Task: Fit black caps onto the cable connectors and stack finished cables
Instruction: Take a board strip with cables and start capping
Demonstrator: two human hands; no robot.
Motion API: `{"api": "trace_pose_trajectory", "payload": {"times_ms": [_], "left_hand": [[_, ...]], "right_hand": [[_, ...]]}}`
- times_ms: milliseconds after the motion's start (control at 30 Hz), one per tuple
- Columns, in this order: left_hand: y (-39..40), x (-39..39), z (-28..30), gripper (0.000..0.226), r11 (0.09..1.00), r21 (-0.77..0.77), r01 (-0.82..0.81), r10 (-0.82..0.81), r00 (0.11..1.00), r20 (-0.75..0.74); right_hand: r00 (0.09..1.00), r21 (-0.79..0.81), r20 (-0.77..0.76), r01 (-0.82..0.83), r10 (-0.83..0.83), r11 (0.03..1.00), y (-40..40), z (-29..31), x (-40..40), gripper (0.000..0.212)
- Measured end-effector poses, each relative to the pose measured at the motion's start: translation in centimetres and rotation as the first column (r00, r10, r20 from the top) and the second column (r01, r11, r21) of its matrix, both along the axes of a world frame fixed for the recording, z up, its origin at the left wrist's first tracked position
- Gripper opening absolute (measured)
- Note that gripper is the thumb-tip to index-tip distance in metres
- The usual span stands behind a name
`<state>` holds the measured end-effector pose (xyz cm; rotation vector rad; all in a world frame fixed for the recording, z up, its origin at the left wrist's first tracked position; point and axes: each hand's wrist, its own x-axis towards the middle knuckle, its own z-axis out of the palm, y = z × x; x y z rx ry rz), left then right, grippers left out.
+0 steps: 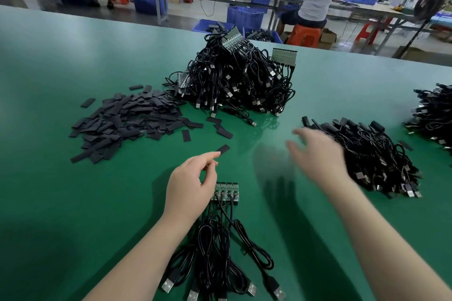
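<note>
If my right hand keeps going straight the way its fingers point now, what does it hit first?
Probably nothing soon: the right hand, blurred, points up-left over bare green table. Farther along lies the big cable heap. Depth is unclear.

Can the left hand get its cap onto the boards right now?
Probably yes: the left hand pinches a cap just above the boards, and nothing lies between them.

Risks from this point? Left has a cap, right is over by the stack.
1. The left hand pinches the cap only at one end; a thin grip like that may let it slip or go on skewed.
2. The bare boards lie joined in a row, so capping one may drag its neighbours.
3. The right hand is blurred beside the capped pile; it might knock cables loose.
</note>
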<state>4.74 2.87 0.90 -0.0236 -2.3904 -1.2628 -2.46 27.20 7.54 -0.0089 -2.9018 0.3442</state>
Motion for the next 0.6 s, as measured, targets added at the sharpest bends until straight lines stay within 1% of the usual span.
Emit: {"api": "trace_pose_trajectory", "payload": {"times_ms": [33,67,100,133,167,200,300,367,400,433,500,567,600], "left_hand": [[0.0,0.0,0.0,0.029,1.000,-0.005,0.011,-0.011,1.000,0.016],[0.0,0.0,0.0,0.028,1.000,-0.016,0.025,-0.024,0.999,0.037],[0.0,-0.1,0.0,0.028,0.999,-0.033,0.039,-0.036,0.997,0.064],[0.0,-0.1,-0.1,0.029,0.997,-0.051,0.053,-0.048,0.994,0.097],[0.0,-0.2,-0.2,0.030,0.995,-0.068,0.069,-0.060,0.990,0.129],[0.0,-0.2,-0.3,0.030,0.993,-0.079,0.083,-0.070,0.986,0.151],[-0.1,-0.3,-0.6,0.031,0.991,-0.081,0.109,-0.095,0.982,0.164],[0.0,-0.4,-0.7,0.029,0.993,-0.043,0.106,-0.099,0.985,0.140],[0.0,-0.5,-0.7,0.029,0.995,-0.006,0.095,-0.093,0.988,0.123],[0.0,-0.5,-0.6,0.031,0.996,0.041,0.080,-0.084,0.990,0.113],[-0.3,-0.6,-0.3,0.043,0.980,0.184,0.077,-0.102,0.986,0.134],[-0.5,-0.4,0.0,0.058,0.916,0.380,0.129,-0.216,0.957,0.194],[-0.6,-0.4,0.1,0.064,0.877,0.453,0.157,-0.278,0.937,0.212]], "right_hand": [[0.988,-0.106,0.124,-0.076,0.089,0.991,-2.2,-0.3,1.3,0.048],[0.951,-0.163,0.254,-0.135,0.174,0.977,-4.1,-0.8,2.5,0.055],[0.903,-0.177,0.358,-0.186,0.240,0.966,-5.8,-1.4,3.7,0.060],[0.866,-0.166,0.418,-0.225,0.275,0.960,-7.1,-2.0,4.6,0.063],[0.854,-0.155,0.434,-0.241,0.285,0.958,-8.1,-2.6,5.3,0.063],[0.859,-0.163,0.424,-0.238,0.285,0.958,-8.6,-3.1,5.6,0.060],[0.868,-0.288,0.400,-0.186,0.295,0.939,-9.2,-3.8,5.6,0.054],[0.887,-0.390,0.347,-0.160,0.305,0.907,-9.1,-4.0,5.3,0.042],[0.903,-0.466,0.306,-0.136,0.303,0.874,-9.0,-4.0,5.2,0.036],[0.916,-0.560,0.267,-0.106,0.300,0.822,-8.9,-4.1,5.2,0.032],[0.942,-0.743,0.181,-0.058,0.284,0.667,-8.7,-4.5,5.3,0.027],[0.963,-0.855,0.097,-0.047,0.249,0.517,-8.5,-5.0,5.5,0.022],[0.968,-0.894,0.076,-0.040,0.239,0.445,-8.4,-5.1,5.6,0.021]]}}
